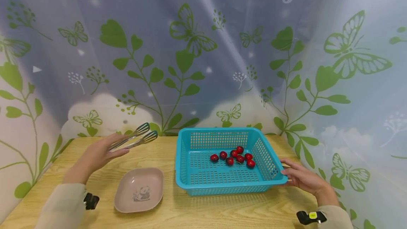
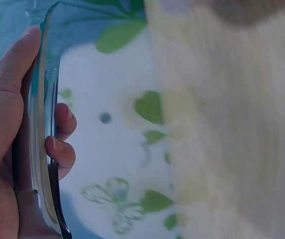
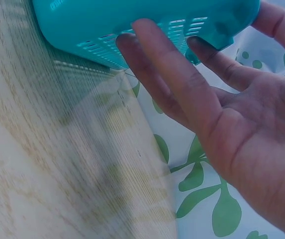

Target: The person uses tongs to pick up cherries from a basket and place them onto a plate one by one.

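Note:
My left hand holds metal tongs with slotted, teal-tinted ends. The two ends stand apart over the table, pointing right and away, and nothing shows between them. In the head view a blue plastic basket stands right of centre, its walls and floor perforated. Several red cherries lie loose inside, towards its right half. At the basket's right side, my right hand grips the near right corner, thumb at the rim and fingers against the outer wall. The right wrist view shows those fingertips on the wall's outside.
A square pinkish plate with a panda print lies on the wooden table, below my left hand and left of the basket. Behind and beside the table hangs a curtain printed with green leaves and butterflies.

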A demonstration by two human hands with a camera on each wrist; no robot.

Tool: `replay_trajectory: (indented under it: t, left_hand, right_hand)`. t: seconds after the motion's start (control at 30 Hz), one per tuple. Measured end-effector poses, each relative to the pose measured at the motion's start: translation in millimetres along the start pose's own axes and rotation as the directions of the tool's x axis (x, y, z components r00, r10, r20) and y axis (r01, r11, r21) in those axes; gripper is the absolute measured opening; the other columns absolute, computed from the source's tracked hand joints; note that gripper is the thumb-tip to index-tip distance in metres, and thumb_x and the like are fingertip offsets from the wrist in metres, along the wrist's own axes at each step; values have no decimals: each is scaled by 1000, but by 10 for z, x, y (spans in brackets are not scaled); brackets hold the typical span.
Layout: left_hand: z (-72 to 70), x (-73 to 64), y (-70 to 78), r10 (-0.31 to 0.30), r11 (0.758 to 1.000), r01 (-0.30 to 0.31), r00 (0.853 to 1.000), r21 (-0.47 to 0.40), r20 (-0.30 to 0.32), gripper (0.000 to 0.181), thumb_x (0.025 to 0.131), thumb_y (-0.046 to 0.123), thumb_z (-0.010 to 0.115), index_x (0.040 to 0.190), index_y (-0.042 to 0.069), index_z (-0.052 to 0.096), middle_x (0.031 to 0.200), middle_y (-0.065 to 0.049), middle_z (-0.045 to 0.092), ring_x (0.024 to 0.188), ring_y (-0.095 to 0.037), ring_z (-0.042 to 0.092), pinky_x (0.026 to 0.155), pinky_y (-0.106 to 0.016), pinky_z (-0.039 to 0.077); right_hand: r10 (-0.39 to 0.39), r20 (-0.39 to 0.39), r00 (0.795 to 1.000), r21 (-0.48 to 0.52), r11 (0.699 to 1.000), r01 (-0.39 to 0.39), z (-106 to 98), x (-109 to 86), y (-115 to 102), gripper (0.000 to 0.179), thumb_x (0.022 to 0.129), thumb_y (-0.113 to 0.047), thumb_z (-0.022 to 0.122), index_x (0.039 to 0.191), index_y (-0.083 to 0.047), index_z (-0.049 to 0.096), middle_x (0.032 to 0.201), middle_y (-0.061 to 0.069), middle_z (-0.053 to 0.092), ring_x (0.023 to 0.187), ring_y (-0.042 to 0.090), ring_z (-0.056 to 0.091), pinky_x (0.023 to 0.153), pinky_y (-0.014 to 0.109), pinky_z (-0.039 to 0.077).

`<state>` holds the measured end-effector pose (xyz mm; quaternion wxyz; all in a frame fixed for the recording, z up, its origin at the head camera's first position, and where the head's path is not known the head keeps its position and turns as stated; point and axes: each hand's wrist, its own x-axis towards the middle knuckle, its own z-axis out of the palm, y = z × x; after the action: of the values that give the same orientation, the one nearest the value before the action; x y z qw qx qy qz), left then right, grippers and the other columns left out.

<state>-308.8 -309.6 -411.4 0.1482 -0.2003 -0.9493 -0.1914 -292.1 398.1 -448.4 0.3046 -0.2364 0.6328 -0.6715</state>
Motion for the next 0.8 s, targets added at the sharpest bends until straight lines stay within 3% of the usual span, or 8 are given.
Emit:
replay_trajectory:
  t: [0.17,0.27,0.4,0.57,0.8]
  left_hand:
    - [-98,111,285,86,996,-86,996,16,4,59,98,37,71,148,10,57,148,-23,57,128,-49,59,99,-67,49]
    - [-126,181,414,164,986,-163,986,40,-14,58,96,34,73,147,11,58,143,-17,61,106,-34,72,88,-55,58]
    - [-141,264,539,241,969,-239,970,64,-27,59,94,33,77,147,13,59,134,-10,67,89,-18,72,77,-42,59]
    - [-137,339,625,261,964,-259,965,59,-25,62,91,33,80,144,9,61,127,-10,70,102,-25,72,83,-46,60]
    - [-111,378,673,246,967,-244,969,71,-30,59,89,34,82,138,7,65,126,-10,70,106,-29,71,87,-50,59]
  right_hand:
    - [-1,-3,1000,2,1000,1,10,7,-3,45,111,-6,31,142,-33,49,129,-3,71,114,14,73,102,39,58]
    - [-3,-1,1000,0,1000,3,10,8,-5,44,111,-6,31,142,-32,49,130,-2,71,114,14,72,102,40,58]
    - [-5,1,1000,-2,1000,5,7,7,-8,44,112,-7,30,142,-33,48,131,-2,70,115,14,72,102,40,57]
    - [-6,4,1000,5,1000,6,4,8,-2,44,112,-6,30,142,-32,48,131,-2,70,115,14,72,102,40,58]
    - [1,-14,1000,-9,1000,-1,1,-3,0,43,112,-7,31,141,-32,49,131,-2,70,116,14,72,102,40,57]
